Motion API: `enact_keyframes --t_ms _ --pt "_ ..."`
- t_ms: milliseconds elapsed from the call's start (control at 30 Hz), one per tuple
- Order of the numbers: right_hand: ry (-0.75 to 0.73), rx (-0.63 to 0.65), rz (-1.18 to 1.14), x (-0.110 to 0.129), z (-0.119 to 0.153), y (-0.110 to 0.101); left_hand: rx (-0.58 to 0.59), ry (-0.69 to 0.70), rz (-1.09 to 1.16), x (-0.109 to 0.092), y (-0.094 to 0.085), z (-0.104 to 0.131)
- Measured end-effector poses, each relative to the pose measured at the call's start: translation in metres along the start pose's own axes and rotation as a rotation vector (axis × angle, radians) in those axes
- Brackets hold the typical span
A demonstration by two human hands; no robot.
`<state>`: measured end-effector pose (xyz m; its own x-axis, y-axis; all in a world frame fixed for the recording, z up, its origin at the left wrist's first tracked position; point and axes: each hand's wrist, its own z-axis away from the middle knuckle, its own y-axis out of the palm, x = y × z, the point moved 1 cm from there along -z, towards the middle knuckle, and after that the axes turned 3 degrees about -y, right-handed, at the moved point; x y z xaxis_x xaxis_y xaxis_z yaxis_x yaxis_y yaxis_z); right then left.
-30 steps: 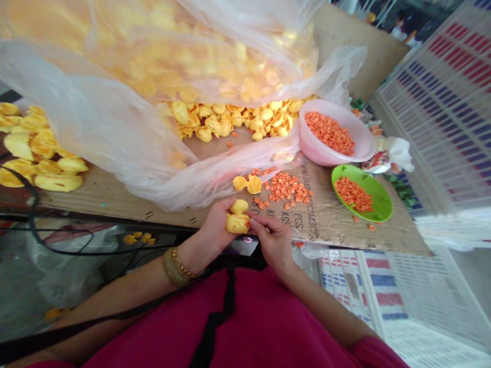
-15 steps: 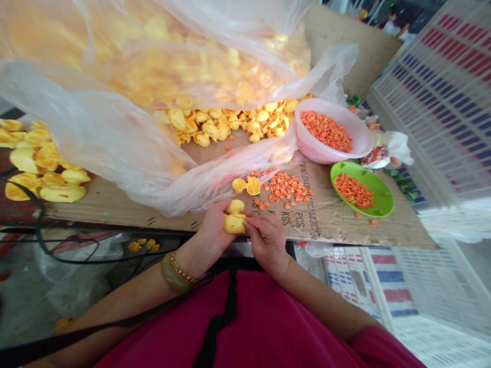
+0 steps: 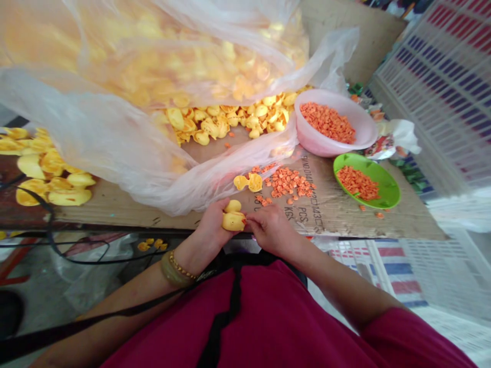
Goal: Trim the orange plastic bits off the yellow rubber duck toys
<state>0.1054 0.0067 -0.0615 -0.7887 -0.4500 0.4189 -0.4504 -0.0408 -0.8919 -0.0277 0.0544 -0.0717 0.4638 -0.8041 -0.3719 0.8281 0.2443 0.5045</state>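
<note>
My left hand (image 3: 210, 225) is closed around a yellow plastic toy duck shell (image 3: 232, 221), with its rounded parts showing above the fingers. A small orange-red spot, seemingly a beak piece, shows at the shell's right edge. Right beside that edge, my right hand (image 3: 270, 227) has its thumb and fingers pinched together; whatever may be between them is hidden. Just beyond the hands lies an opened yellow shell (image 3: 254, 182) on the cardboard. Loose orange beak pieces (image 3: 287, 181) are spread to its right.
A clear plastic bag (image 3: 153, 168) full of yellow shells covers the back. More yellow shells (image 3: 57, 174) pile up at left. To the right stand a pink bowl (image 3: 314, 145) and a green dish (image 3: 395, 191), both holding orange pieces. White crates (image 3: 433, 107) rise beyond.
The right fingers have drawn slightly back from the shell's edge, where an orange-red spot now shows. The left hand keeps its grip. The camera view has shifted a little.
</note>
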Motion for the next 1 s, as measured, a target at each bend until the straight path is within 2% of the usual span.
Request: enact_keyframes --t_ms 167,267,367,467,533,633,733,800,900,1000 --pt "-0.022 0.005 0.166 0.007 -0.004 0.000 -0.021 0.023 -0.049 -0.004 0.001 0.001" --pt "-0.101 -0.058 0.182 0.010 -0.004 0.008 -0.087 0.068 -0.057 -0.006 0.005 0.002" --pt "-0.107 -0.138 0.182 0.015 -0.002 0.021 -0.106 0.109 -0.089 -0.006 0.008 0.001" --pt "-0.052 -0.207 0.125 0.020 0.000 0.033 -0.109 0.153 -0.119 -0.007 0.006 0.002" --pt "-0.034 -0.200 -0.018 0.017 0.004 0.038 -0.104 0.197 -0.154 -0.010 0.000 0.004" --pt "0.105 -0.220 -0.154 -0.010 0.019 0.032 -0.100 0.225 -0.232 -0.019 -0.015 0.005" --pt "0.418 -0.340 -0.029 -0.060 0.037 0.010 -0.126 0.205 -0.226 -0.027 -0.029 0.007" --pt "0.566 -0.365 0.039 -0.091 0.042 -0.005 -0.098 0.196 -0.192 -0.030 -0.032 0.009" --pt "0.595 -0.316 0.067 -0.116 0.033 -0.013 0.009 0.161 -0.152 -0.027 -0.026 0.011" --pt "0.540 -0.249 0.090 -0.117 0.016 -0.008 0.076 0.130 -0.129 -0.020 -0.018 0.013"
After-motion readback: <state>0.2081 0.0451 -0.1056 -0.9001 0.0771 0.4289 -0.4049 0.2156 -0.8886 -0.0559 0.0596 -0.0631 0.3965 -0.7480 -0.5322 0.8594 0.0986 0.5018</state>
